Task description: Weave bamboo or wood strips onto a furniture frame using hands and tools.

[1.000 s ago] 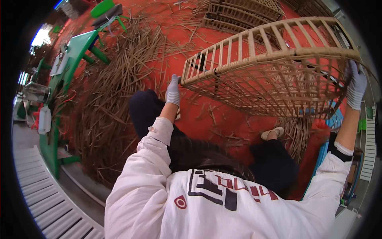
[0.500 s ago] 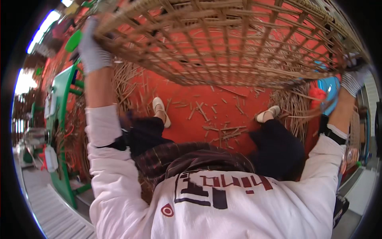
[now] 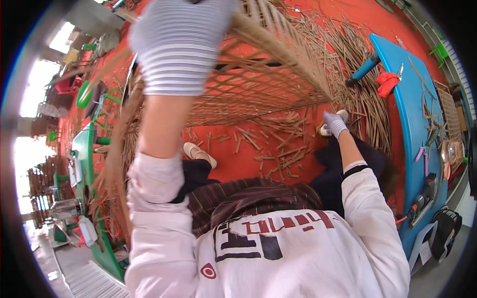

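A large brown woven cane lattice (image 3: 238,92) hangs tilted in front of me above the floor, with a thick bound edge running down to the right. My left hand (image 3: 179,44), in a grey-and-white striped knit glove, is raised and closed at its upper edge; the fingertips are cut off by the top of the picture. My right hand (image 3: 336,123), in the same kind of glove, is lower, just below the lattice's lower right corner. Its fingers are small and a little blurred, apparently loose and apart from the cane.
Short cane offcuts (image 3: 283,161) lie scattered on the red floor between my shoes. A heap of long cane strips (image 3: 367,99) lies at the right. Beside it stands a blue table (image 3: 405,99) with a red cloth-like thing (image 3: 387,83) and tools. A green table (image 3: 89,149) is at the left.
The lattice has swung from level across my front to a slant. My left hand has come inward and nearer; my right hand has left the right edge and dropped inward.
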{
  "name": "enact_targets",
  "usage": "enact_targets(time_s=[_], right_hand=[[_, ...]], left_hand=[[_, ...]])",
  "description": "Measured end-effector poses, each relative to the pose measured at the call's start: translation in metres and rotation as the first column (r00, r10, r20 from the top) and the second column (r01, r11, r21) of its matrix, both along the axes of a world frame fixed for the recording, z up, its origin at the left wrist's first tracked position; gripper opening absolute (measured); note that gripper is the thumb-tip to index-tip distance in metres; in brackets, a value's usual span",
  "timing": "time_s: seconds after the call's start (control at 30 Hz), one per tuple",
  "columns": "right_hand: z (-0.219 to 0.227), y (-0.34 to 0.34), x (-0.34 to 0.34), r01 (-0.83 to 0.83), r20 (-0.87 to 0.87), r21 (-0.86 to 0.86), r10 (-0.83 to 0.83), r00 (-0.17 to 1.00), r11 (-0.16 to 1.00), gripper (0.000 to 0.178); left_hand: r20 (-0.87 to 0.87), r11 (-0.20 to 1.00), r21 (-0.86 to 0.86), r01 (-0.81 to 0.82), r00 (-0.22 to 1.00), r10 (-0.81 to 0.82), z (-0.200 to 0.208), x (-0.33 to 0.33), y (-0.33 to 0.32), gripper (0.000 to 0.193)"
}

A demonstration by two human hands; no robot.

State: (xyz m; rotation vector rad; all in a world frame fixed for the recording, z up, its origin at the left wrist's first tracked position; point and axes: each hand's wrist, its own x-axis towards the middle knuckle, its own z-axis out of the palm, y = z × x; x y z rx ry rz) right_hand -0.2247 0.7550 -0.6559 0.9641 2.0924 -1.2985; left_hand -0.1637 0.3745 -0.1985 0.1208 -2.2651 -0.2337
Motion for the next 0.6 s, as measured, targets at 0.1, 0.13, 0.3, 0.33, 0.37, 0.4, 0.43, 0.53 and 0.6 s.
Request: enact_targets(time_s=[0.1, 0.13, 0.3, 0.33, 0.37, 0.4, 0.43, 0.53, 0.6], right_hand=[[0.019, -0.003, 0.018, -0.276, -0.089, 0.039, 0.279, 0.956, 0.96, 0.04], [0.042, -0.002, 0.024, -0.321, -0.133, 0.097, 0.332, 0.934, 0.942, 0.039], [0.215, -0.008, 0.056, 0.011, -0.959, -0.246, -0.245, 0.143, 0.969, 0.029], [0.246, -0.014, 0.069, -0.03, -0.988, -0.155, -0.155, 0.009, 0.987, 0.031], [0.272, -0.024, 0.08, -0.046, -0.993, -0.096, -0.099, -0.072, 0.994, 0.037], [0.292, -0.036, 0.087, -0.03, -0.989, -0.057, -0.06, -0.136, 0.998, 0.039], [0.308, -0.046, 0.091, -0.024, -0.98, -0.004, -0.008, -0.199, 1.0, 0.041], [0.324, -0.07, 0.092, -0.18, -0.954, -0.229, -0.258, -0.154, 0.956, 0.049], [0.318, -0.074, 0.085, -0.276, -0.829, -0.539, -0.559, 0.007, 0.795, 0.05]], left_hand=[[0.066, 0.982, 0.014, 0.19, 0.979, -0.19, -0.021, 0.006, 0.066, 0.051], [0.156, 0.984, -0.013, 0.176, 0.973, -0.172, -0.022, 0.005, 0.087, 0.056], [0.212, 0.893, 0.09, 0.441, 0.868, -0.45, -0.046, 0.007, 0.165, 0.054], [0.013, 0.891, 0.039, 0.452, 0.892, -0.453, -0.054, 0.007, 0.177, 0.054], [0.053, 0.882, 0.047, 0.469, 0.881, -0.471, -0.061, 0.008, 0.188, 0.054], [0.096, 0.873, 0.057, 0.484, 0.868, -0.487, -0.067, 0.008, 0.198, 0.054], [0.129, 0.872, 0.032, 0.488, 0.864, -0.487, -0.071, 0.008, 0.207, 0.053], [0.238, 0.87, -0.047, 0.49, 0.852, -0.467, -0.076, 0.013, 0.22, 0.051], [0.279, 0.87, -0.104, 0.481, 0.854, -0.439, -0.075, 0.02, 0.224, 0.049]])
